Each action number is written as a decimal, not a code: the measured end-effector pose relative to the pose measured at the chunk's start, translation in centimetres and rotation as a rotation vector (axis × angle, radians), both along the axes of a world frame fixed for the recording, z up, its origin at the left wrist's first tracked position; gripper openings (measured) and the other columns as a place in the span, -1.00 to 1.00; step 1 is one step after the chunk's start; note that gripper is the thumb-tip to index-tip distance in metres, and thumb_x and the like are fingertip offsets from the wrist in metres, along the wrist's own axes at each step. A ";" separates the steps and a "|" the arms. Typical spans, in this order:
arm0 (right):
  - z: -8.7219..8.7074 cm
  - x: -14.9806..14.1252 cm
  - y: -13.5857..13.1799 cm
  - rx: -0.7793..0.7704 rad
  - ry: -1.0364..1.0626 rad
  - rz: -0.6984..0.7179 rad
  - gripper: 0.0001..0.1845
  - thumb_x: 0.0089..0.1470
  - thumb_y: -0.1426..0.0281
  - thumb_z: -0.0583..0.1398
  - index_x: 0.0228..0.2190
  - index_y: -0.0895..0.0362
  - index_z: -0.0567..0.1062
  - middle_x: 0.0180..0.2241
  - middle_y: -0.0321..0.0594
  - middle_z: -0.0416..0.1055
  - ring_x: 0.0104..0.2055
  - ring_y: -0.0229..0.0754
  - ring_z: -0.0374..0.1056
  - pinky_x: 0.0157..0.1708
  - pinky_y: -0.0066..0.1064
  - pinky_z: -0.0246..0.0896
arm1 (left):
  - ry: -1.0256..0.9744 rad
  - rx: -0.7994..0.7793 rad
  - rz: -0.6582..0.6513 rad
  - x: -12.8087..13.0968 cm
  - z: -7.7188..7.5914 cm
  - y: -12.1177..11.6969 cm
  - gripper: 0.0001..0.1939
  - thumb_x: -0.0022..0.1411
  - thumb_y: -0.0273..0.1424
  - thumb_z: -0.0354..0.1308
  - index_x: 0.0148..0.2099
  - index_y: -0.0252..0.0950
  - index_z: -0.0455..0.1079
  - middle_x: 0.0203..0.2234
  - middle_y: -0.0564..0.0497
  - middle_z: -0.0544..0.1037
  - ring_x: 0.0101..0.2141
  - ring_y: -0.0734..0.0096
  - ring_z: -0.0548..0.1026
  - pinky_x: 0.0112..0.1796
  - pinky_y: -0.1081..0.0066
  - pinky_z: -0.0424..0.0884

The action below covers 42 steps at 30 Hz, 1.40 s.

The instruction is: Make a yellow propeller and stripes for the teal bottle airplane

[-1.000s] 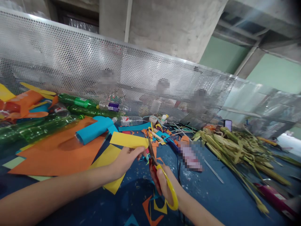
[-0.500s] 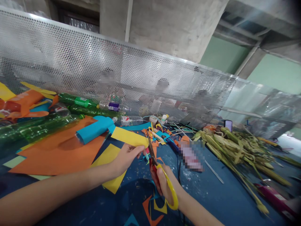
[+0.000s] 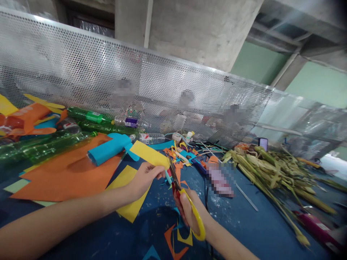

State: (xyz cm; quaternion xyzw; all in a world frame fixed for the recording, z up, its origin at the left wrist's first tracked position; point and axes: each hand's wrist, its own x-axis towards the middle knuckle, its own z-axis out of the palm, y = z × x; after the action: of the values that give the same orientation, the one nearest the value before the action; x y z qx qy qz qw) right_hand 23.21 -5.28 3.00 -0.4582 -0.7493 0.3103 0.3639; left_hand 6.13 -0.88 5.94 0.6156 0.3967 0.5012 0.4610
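Two bare hands work over one blue table [image 3: 230, 227]. The left hand [image 3: 148, 180] pinches one yellow strip [image 3: 149, 153] of paper between thumb and fingers, above the middle of the table. The right hand [image 3: 191, 209] is closed around the yellow handles of one pair of scissors [image 3: 176, 177]. The strip's right end meets the blades, but I cannot tell how far they have cut. One yellow sheet [image 3: 132, 209] lies partly hidden under the left arm. To its left is one big orange sheet [image 3: 78, 177], with one blue paper roll [image 3: 110, 150] on it. At least three green bottles [image 3: 93, 116] lie toward the table's far left corner; some overlap, so the full count is unclear. The paper scraps [image 3: 187, 155] near the far edge are too mixed up to count. Toward the right edge is one heap of stalks [image 3: 271, 173], with one phone [image 3: 262, 143] behind it. One purple thing [image 3: 314, 224] nearby is blurry. Three people behind the metal screen [image 3: 168, 83] are blurred too.
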 end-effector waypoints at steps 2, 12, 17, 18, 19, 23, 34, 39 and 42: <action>-0.1 0.0 0.0 0.001 -0.002 -0.006 -0.42 0.08 -0.10 -0.22 -0.63 0.09 0.14 -0.76 -0.43 -0.03 -0.72 -0.38 -0.09 -0.75 -0.50 -0.16 | -0.008 -0.010 0.027 0.0 -0.2 0.1 -0.74 0.04 -0.32 0.01 -0.64 -0.29 0.27 -0.66 0.07 0.34 -0.52 0.42 0.32 -0.43 0.46 0.25; 0.0 -0.1 0.0 -0.011 -0.001 -0.006 -0.42 0.07 -0.11 -0.23 -0.62 0.09 0.12 -0.74 -0.40 -0.02 -0.72 -0.37 -0.10 -0.75 -0.48 -0.17 | -0.030 -0.019 0.124 0.0 -0.5 0.7 -0.60 0.11 -0.13 0.05 -0.62 -0.30 0.20 -0.70 0.10 0.27 -0.58 0.48 0.28 -0.47 0.46 0.26; -0.1 -0.1 0.1 -0.017 0.006 -0.014 -0.42 0.08 -0.10 -0.23 -0.62 0.09 0.13 -0.75 -0.42 -0.04 -0.72 -0.37 -0.11 -0.75 -0.49 -0.17 | -0.033 -0.007 0.111 0.1 -0.3 0.6 -0.58 0.12 -0.15 0.04 -0.65 -0.30 0.18 -0.73 0.11 0.25 -0.60 0.49 0.27 -0.49 0.47 0.25; -0.2 -0.1 0.1 -0.014 0.007 -0.016 -0.42 0.08 -0.10 -0.22 -0.62 0.09 0.13 -0.75 -0.42 -0.04 -0.72 -0.38 -0.11 -0.75 -0.49 -0.17 | -0.036 -0.005 0.114 0.1 -0.4 0.7 -0.58 0.11 -0.14 0.04 -0.65 -0.30 0.18 -0.73 0.11 0.25 -0.61 0.49 0.27 -0.49 0.47 0.25; -0.2 -0.1 0.1 -0.013 0.006 -0.017 -0.42 0.07 -0.10 -0.22 -0.62 0.09 0.13 -0.75 -0.42 -0.03 -0.72 -0.38 -0.11 -0.75 -0.49 -0.16 | -0.037 -0.003 0.119 0.1 -0.5 0.8 -0.58 0.11 -0.14 0.05 -0.64 -0.30 0.19 -0.73 0.11 0.25 -0.61 0.50 0.26 -0.50 0.47 0.24; -0.3 0.0 0.1 -0.023 -0.005 -0.018 -0.42 0.07 -0.10 -0.21 -0.62 0.09 0.13 -0.74 -0.41 -0.02 -0.72 -0.37 -0.08 -0.74 -0.49 -0.14 | -0.045 -0.004 0.142 0.0 -0.8 1.1 -0.59 0.10 -0.15 0.06 -0.63 -0.31 0.21 -0.72 0.10 0.27 -0.61 0.51 0.24 -0.53 0.48 0.19; -0.5 0.0 0.1 -0.029 0.032 -0.040 -0.42 0.06 -0.10 -0.15 -0.68 0.09 0.14 -0.75 -0.38 0.02 -0.68 -0.35 0.00 -0.71 -0.49 -0.07 | -0.119 0.015 0.120 -0.1 -0.8 1.3 -0.65 0.10 -0.18 0.09 -0.59 -0.32 0.23 -0.71 0.13 0.26 -0.61 0.54 0.23 -0.54 0.51 0.19; -0.3 0.0 0.0 -0.025 0.058 -0.028 -0.43 0.05 -0.09 -0.12 -0.67 0.09 0.17 -0.77 -0.38 0.02 -0.69 -0.34 0.00 -0.71 -0.49 -0.07 | -0.138 0.037 0.094 -0.2 -0.8 1.5 -0.72 0.11 -0.23 0.10 -0.49 -0.34 0.32 -0.66 0.10 0.31 -0.58 0.53 0.25 -0.52 0.51 0.20; -0.1 0.0 0.0 -0.028 0.069 -0.018 -0.44 0.04 -0.09 -0.10 -0.67 0.09 0.18 -0.77 -0.39 0.02 -0.69 -0.33 0.00 -0.71 -0.48 -0.07 | -0.132 0.047 0.101 -0.3 -0.9 1.7 -0.73 0.11 -0.23 0.10 -0.45 -0.35 0.35 -0.63 0.09 0.33 -0.57 0.52 0.26 -0.51 0.51 0.20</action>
State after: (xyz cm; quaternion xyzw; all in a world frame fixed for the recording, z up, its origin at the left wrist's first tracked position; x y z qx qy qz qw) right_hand 23.17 -5.26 2.90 -0.4592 -0.7276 0.3332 0.3857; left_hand 5.83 0.79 5.00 0.5711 0.3841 0.5724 0.4456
